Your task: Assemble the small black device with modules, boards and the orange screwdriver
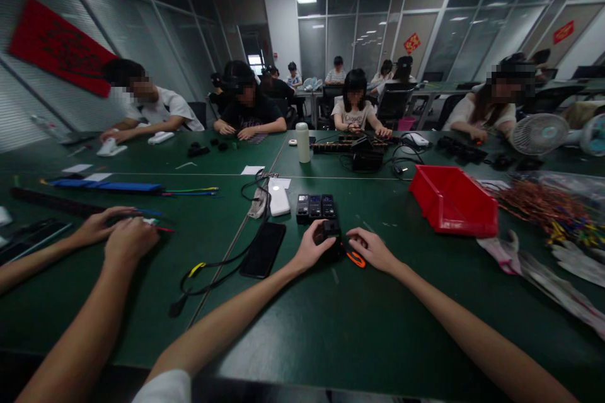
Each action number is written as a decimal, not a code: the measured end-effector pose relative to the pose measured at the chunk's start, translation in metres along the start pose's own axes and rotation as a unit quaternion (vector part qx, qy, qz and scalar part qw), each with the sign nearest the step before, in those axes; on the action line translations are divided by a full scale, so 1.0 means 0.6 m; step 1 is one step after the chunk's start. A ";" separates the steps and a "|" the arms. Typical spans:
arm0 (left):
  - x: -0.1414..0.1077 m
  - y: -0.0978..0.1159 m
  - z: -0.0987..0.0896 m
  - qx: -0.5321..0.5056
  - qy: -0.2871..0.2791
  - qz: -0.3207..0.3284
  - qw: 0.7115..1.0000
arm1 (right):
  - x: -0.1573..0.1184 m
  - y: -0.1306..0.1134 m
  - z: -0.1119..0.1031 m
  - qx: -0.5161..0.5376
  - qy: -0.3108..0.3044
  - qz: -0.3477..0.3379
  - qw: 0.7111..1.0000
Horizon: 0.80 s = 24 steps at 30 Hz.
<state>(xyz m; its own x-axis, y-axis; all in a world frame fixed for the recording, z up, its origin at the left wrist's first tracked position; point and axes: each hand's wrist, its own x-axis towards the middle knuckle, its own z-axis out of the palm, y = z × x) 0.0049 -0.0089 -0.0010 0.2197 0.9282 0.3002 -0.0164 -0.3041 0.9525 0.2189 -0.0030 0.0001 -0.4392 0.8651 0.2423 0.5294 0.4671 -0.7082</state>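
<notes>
My left hand (312,250) is closed around a small black box-shaped device (333,230), thumb and fingers on its near and left sides. Just right of it is my right hand (373,250), its fingers curled with the tips close to the device. An orange loop-shaped piece (356,259) shows below those fingertips; whether they grip it or something smaller is unclear. Directly behind the device stand several black battery-like blocks (315,206) in a row, with printed tops.
A black phone (263,250), a looped black cable (222,262) and a white power bank (278,197) lie to the left. At right are a red bin (449,204), gloves (534,271) and copper wires (539,204). A co-worker's hands (127,236) work at left; a bottle (302,143) stands ahead.
</notes>
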 end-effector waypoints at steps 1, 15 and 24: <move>0.000 -0.002 0.001 -0.006 0.001 -0.005 1.000 | 0.000 -0.001 -0.001 0.011 0.004 0.003 1.000; -0.008 0.015 0.009 0.018 -0.071 0.055 0.996 | 0.003 -0.034 0.037 0.142 0.097 -0.062 0.983; -0.013 0.018 0.011 0.056 -0.081 0.085 0.991 | -0.004 -0.032 0.038 0.176 0.086 -0.069 0.978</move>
<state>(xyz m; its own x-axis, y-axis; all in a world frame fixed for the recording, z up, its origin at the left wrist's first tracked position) 0.0093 -0.0209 0.0068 0.3769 0.8177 0.4351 0.0402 -0.4837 0.8743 0.1933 -0.0183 -0.0016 -0.3444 0.8308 0.4373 0.1778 0.5150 -0.8385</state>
